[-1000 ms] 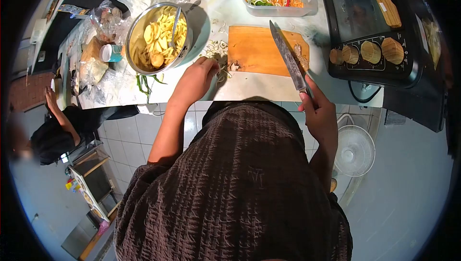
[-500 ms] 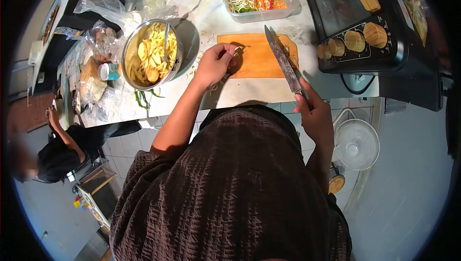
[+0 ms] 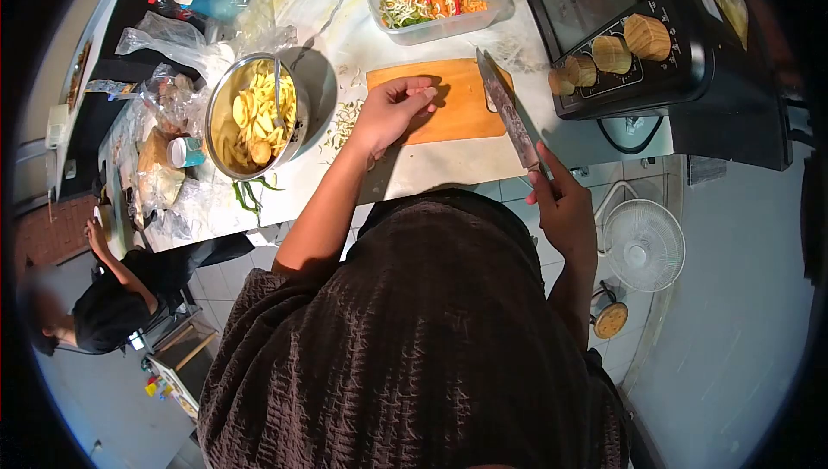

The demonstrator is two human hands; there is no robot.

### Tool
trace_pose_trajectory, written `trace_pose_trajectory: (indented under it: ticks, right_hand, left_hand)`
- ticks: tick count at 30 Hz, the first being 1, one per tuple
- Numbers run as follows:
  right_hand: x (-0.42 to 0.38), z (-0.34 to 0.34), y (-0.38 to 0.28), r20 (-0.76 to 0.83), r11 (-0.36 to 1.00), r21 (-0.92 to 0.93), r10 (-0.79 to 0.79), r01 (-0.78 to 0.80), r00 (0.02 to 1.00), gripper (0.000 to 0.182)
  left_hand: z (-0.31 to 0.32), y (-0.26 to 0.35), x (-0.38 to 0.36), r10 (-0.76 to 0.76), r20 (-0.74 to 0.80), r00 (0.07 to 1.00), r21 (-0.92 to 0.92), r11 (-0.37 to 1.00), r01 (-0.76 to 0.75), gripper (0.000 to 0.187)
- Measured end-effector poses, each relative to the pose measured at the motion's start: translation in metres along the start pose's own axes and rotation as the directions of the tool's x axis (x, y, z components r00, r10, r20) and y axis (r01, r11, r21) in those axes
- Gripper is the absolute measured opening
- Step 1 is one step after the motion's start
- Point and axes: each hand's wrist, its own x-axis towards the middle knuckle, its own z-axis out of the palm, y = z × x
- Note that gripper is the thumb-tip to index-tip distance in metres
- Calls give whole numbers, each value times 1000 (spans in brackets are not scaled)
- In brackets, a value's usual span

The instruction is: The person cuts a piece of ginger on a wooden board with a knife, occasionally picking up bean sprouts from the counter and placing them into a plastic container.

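My right hand (image 3: pixel 562 201) grips the handle of a large knife (image 3: pixel 507 111), its stained blade slanting up over the right end of a wooden cutting board (image 3: pixel 457 115). Over the board's left part is my left hand (image 3: pixel 392 115), thumb and fingers curled together; whatever they may hold is too small or hidden to name. Thin pale scraps (image 3: pixel 345 124) lie on the counter left of the board. Further left stands a metal bowl (image 3: pixel 217 137) with cut yellow pieces (image 3: pixel 259 111) and a utensil in it.
Behind the board sits a clear plastic container (image 3: pixel 496 16) of sprouts and red and orange vegetables. A black oven (image 3: pixel 681 81) with wooden knobs stands right. Plastic bags (image 3: pixel 177 94) and green chillies (image 3: pixel 248 195) lie left. Another person (image 3: pixel 112 296) is at far left; a fan (image 3: pixel 642 245) is at right.
The view has turned slightly, shifting the counter items left. The thin pale bit at my left fingertips no longer shows there. More scraps are visible beside the board. The knife stays in my right hand.
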Motion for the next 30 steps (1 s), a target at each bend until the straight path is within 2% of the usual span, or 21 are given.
trace_pose_trajectory:
  ticks: [1,3,4,6,7,8,9,10,12,14,19,22,24,28,30]
  right_hand:
    - [0,-1,0,10,1000,-7,0,0,1000,47]
    - [1,-2,-2,23,1000,-14,0,0,1000,47]
    - [1,-3,-8,38,999,-41,21,-19,999,46]
    - [2,-4,-10,55,997,-68,40,-36,998,45]
    - [3,-3,-9,56,998,-62,25,-22,998,44]
    - [3,-2,-8,58,998,-55,11,-8,998,44]
    - [4,-2,-10,60,998,-55,12,-9,998,44]
    - [4,-2,-12,76,998,-56,26,-21,997,44]
    - [5,0,-13,92,998,-58,41,-36,995,44]
    - [5,4,-10,79,999,-15,-30,32,996,43]
    - [6,6,-11,110,999,-5,-32,33,993,43]
    - [6,4,-16,131,1000,-20,-20,23,991,42]
    - [6,3,-17,139,999,-33,-13,18,990,42]
    - [7,-4,-16,157,994,-91,-41,56,987,37]
    - [8,-8,-20,168,993,-109,-35,54,985,37]
  left_hand:
    - [0,-4,2,0,0,1000,0,1000,0,33]
    - [0,-12,6,139,-22,990,67,988,-137,35]
    - [-1,-16,9,137,-25,990,66,989,-135,35]
    - [-2,-17,11,233,-33,972,242,945,-218,25]
    - [-1,-13,8,232,-36,972,242,946,-217,25]
    - [0,-9,5,336,-39,941,485,830,-276,22]
    - [1,-5,2,432,-14,902,694,653,-302,19]
    - [-1,-8,5,430,-15,903,694,654,-300,19]
    - [-6,-15,10,631,198,750,758,387,-526,16]
    - [-5,-16,7,613,197,765,795,357,-491,17]
    - [-6,-15,7,555,234,799,848,286,-447,20]
    - [-9,-18,11,582,291,760,835,233,-498,21]
    - [-12,-16,13,590,360,723,836,140,-531,22]
    - [-19,-12,20,566,430,703,812,98,-575,20]
    - [-21,-10,22,638,470,610,747,81,-660,20]
